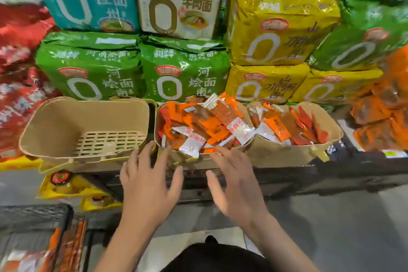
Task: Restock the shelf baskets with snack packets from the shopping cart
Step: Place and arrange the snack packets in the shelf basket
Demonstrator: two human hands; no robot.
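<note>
A person's left hand (146,185) and right hand (237,185), both spread flat with fingers straight and holding nothing, reach toward the front rim of the middle basket (199,158) on a store shelf (353,168). That basket is heaped with orange-and-white snack packets (207,126), some spilling over its front edge, so the open palms appear set to settle or press the pile rather than grip it. Of the 3 tan baskets in the row, the right basket (284,154) is also filled, while the left basket (66,126) holds no packets and likely awaits stock. More packets show in the shopping cart (64,238) at lower left. Large noodle multipacks (183,68) are stacked behind the baskets.
</note>
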